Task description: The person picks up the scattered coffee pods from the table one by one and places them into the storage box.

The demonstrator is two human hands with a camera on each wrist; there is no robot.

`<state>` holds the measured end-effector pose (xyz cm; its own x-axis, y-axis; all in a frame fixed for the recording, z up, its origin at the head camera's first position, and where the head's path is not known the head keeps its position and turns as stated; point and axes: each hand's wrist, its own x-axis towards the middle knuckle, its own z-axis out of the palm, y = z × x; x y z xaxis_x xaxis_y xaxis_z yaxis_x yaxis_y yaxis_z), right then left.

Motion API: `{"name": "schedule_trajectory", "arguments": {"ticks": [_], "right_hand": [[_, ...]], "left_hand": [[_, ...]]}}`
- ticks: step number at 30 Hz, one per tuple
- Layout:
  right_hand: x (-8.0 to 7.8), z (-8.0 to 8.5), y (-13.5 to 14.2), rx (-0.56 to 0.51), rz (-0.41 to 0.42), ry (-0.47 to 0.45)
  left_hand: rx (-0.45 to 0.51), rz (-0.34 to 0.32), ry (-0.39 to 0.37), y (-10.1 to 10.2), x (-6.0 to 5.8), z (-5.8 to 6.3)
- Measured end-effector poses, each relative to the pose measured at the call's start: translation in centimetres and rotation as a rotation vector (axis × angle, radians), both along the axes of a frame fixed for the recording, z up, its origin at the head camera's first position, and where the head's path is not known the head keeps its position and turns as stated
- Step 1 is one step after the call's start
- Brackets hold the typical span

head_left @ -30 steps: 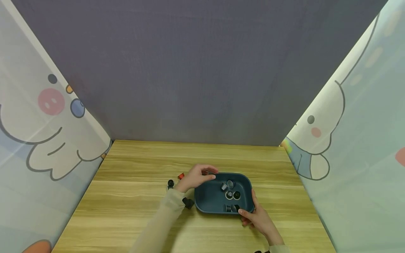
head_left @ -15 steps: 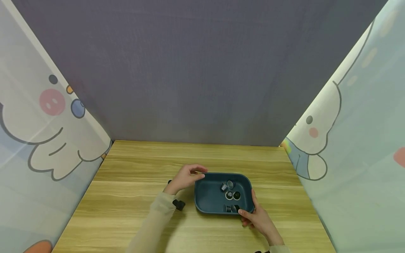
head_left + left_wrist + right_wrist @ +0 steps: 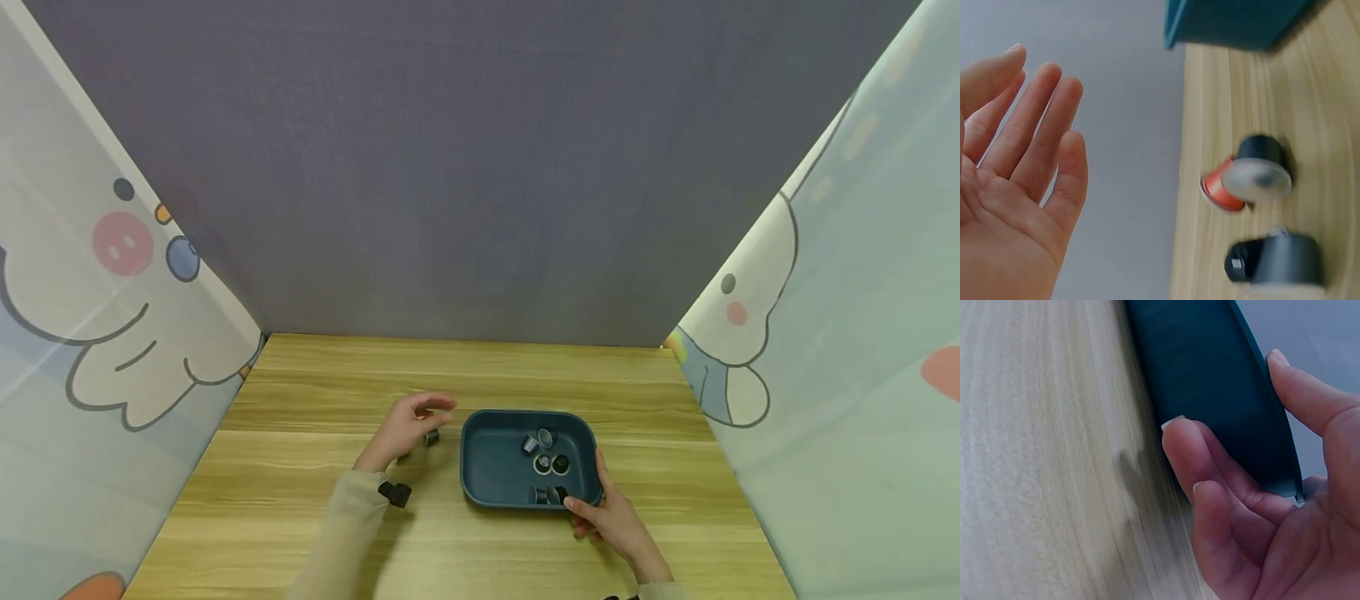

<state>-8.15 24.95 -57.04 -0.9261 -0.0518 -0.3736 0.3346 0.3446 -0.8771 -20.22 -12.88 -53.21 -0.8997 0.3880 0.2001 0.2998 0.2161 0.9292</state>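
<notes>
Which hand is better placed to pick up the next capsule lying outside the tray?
Probably the left hand: open, empty and close to a dark capsule beside the tray. The right hand grips that tray's near right corner, farther away.

From above, the left half of the blue tray (image 3: 489, 465) is open to a hand, while coffee capsules (image 3: 561, 464) obstruct its right half and the right hand (image 3: 613, 521) blocks the near right corner. A gap separates the left hand (image 3: 403, 427) from the tray's left wall, with loose capsules (image 3: 1259, 178) standing low on the tabletop there; beyond the tray, bare wood (image 3: 480, 371) runs back to the grey backdrop (image 3: 480, 208).
</notes>
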Motion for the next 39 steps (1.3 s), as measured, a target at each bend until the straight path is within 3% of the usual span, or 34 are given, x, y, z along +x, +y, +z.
{"name": "schedule_trajectory", "arguments": {"ticks": [10, 22, 32, 39], "right_hand": [[0.0, 0.2, -0.1, 0.003, -0.008, 0.001], [0.0, 0.3, -0.2, -0.001, -0.011, -0.002], [0.1, 0.4, -0.2, -0.019, 0.0, 0.006], [0.1, 0.4, -0.3, -0.016, -0.002, 0.008]], "left_hand": [[0.052, 0.068, -0.071, -3.2, 0.6, -1.6], [-0.058, 0.211, -0.063, -5.5, 2.1, -3.8], [-0.084, 0.256, -0.157, -5.9, 3.4, -5.6], [-0.119, 0.241, -0.184, -6.0, 3.7, -6.7]]}}
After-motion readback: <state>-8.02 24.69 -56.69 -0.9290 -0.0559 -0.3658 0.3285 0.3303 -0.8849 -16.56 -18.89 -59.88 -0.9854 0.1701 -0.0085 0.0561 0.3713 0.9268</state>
